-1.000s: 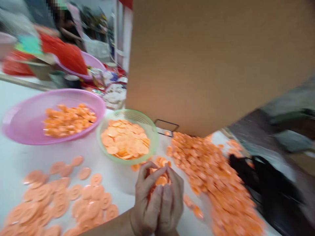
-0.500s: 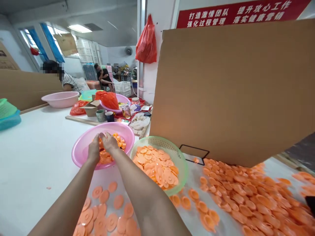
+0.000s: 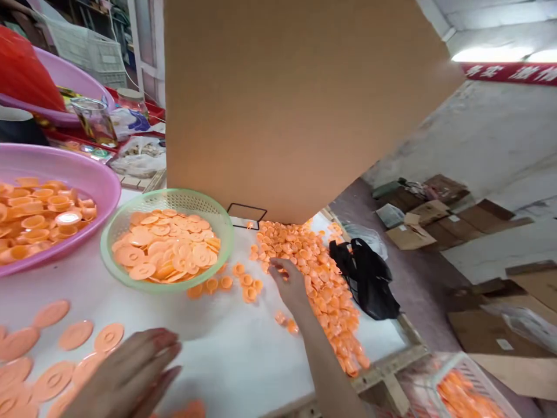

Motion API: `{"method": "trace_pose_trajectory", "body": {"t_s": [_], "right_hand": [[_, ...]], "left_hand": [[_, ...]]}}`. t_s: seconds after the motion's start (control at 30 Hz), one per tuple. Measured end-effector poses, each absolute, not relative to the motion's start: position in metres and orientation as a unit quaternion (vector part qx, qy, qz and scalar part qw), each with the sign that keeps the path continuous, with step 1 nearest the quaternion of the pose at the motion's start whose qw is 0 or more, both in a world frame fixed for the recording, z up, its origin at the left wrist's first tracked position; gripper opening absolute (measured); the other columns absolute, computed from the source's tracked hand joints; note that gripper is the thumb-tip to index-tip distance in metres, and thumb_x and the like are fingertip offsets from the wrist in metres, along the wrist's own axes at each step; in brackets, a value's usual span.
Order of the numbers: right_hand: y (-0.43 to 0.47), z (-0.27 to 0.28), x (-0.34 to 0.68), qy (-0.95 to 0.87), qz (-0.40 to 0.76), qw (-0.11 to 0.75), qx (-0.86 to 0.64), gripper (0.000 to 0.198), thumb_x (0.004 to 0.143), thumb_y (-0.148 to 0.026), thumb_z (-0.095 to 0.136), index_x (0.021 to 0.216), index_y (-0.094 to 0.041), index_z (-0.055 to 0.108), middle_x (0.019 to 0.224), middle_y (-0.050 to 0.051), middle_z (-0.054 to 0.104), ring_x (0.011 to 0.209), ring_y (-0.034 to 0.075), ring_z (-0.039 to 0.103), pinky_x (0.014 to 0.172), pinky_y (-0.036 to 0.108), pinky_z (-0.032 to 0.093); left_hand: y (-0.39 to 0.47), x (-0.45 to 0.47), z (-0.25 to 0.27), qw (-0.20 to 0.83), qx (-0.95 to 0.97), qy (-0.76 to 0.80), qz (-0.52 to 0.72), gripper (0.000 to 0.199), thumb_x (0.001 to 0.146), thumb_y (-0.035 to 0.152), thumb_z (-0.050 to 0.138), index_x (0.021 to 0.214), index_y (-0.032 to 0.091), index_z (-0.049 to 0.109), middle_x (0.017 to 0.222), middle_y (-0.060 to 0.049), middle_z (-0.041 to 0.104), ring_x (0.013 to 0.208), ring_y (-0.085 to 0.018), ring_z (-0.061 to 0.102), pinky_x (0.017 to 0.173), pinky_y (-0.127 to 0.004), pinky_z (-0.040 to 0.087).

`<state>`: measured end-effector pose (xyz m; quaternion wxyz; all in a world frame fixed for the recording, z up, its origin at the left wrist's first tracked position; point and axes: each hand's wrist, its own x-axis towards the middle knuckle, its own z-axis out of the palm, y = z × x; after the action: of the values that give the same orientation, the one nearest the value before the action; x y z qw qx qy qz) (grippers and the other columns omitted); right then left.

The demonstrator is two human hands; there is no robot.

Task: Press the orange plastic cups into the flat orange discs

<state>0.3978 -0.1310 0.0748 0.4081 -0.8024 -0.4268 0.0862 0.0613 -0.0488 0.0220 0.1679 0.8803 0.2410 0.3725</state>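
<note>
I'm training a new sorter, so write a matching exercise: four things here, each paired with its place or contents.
1. Green colander
2. Nearer pink basin
3. Left hand
4. Right hand

A. By the heap of orange pieces
B. Holds flat orange discs
C. Nearest the loose discs
D. Holds orange cup-shaped pieces

Pairs: 1-B, 2-D, 3-C, 4-A

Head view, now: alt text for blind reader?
The right hand is at the edge of a heap of orange pieces; the left hand is by flat orange discs on a white table. Beyond: green basket of discs, pink basin of cups, tall cardboard sheet.
</note>
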Motion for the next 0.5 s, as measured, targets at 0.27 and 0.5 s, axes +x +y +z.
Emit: {"method": "trace_pose_trajectory", "body": {"t_s": [0.27,0.5], "right_hand": [[-0.113,0.022,0.342,-0.608,0.024,0.163,-0.776,0.079,0.080,-0.056,0.065,0.147,-0.027,0.036,0.153,0.011,0.035,0.136,0.037,0.031,0.103,0.055,0.034],[-0.115,0.009,0.350,-0.684,0.014,0.128,-0.718,0.034,0.094,-0.039,0.051,0.125,-0.027,0.060,0.138,0.011,0.052,0.117,0.028,0.050,0.092,0.044,0.042]], "left_hand": [[-0.071,0.159,-0.006,0.013,0.905,0.390,0.168,0.063,0.085,0.027,0.061,0.145,0.028,0.041,0.147,-0.012,0.046,0.128,-0.040,0.043,0.096,-0.056,0.040],[-0.057,0.194,0.003,0.036,0.910,0.376,0.172,0.056,0.089,0.021,0.046,0.145,0.024,0.041,0.148,-0.010,0.046,0.129,-0.033,0.043,0.101,-0.054,0.037]]}}
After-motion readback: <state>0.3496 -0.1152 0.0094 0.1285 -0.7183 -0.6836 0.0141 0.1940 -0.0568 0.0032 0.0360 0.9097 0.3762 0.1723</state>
